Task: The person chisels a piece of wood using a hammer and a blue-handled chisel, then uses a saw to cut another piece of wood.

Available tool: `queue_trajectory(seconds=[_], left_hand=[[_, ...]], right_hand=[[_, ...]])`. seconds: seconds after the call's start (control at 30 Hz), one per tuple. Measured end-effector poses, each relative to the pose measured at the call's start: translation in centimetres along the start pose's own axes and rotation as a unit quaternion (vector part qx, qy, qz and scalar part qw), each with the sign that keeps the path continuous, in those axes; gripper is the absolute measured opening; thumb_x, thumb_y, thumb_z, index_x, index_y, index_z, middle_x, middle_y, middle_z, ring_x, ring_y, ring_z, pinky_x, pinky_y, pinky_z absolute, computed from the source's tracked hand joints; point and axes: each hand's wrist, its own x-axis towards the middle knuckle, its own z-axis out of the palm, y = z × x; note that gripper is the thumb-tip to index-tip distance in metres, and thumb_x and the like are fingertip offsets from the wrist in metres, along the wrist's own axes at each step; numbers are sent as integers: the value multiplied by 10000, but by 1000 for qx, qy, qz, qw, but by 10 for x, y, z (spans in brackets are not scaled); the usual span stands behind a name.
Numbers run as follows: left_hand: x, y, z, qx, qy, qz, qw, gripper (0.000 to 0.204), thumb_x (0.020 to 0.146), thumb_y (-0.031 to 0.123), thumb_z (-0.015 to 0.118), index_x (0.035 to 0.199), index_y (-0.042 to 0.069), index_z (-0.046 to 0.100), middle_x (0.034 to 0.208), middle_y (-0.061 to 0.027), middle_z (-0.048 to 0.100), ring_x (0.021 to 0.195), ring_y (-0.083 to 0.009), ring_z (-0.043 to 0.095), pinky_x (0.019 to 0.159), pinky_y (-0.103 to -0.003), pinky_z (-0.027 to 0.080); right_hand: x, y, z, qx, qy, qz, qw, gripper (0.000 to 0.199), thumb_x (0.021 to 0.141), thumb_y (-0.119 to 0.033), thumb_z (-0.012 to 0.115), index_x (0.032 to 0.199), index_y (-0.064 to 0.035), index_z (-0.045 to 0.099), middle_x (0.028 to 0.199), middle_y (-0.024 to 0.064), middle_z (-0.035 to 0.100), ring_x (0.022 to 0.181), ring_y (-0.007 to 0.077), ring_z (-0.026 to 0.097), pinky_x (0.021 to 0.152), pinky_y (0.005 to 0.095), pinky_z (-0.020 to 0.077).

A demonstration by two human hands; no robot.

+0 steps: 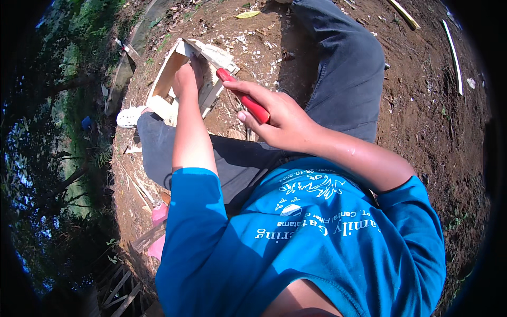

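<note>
Head view: left hand grips the pale wooden frame upper left, steadying it; right hand clasps a red-handled tool against it.

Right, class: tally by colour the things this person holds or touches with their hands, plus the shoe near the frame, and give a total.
Red: 1, the red-handled tool gripped in the right hand
Pale wood: 1, the wooden frame under the left hand
White: 1, the shoe on the dirt ground
Total: 3
</note>
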Motion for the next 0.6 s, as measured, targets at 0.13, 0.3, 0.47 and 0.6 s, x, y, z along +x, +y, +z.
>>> queue_trajectory(seconds=[0.13,0.3,0.47,0.6], left_hand=[[4,0,-2,-10,-2,-18,1000,786,1047,642,191,1106,86,744,1162,-233,722,1139,-460,656,959,-549,512],[2,-7,3,-25,23,-65,997,340,995,305,488,1127,130,748,1191,-165,734,1137,-393,684,920,-521,539],[-17,6,1,-14,60,-61,996,573,1041,544,397,977,143,801,1000,-146,769,955,-358,739,819,-481,576],[-34,8,12,-16,108,-34,993,680,1036,608,357,842,142,812,816,-135,766,775,-338,754,688,-466,577]], right_hand=[[0,18,-8,-9,55,19,998,565,980,-139,670,1517,-95,500,1213,193,718,941,175,714,863,328,538],[3,4,-8,-23,10,74,997,570,962,-153,672,1505,-94,508,1326,213,669,1185,343,683,965,363,524],[-27,25,-11,5,20,68,997,596,976,-117,653,1540,-66,467,1445,179,609,1304,214,595,1073,334,437],[-45,28,-24,5,16,123,992,598,983,-121,651,1546,-56,458,1416,143,623,1263,192,595,1063,323,439]])
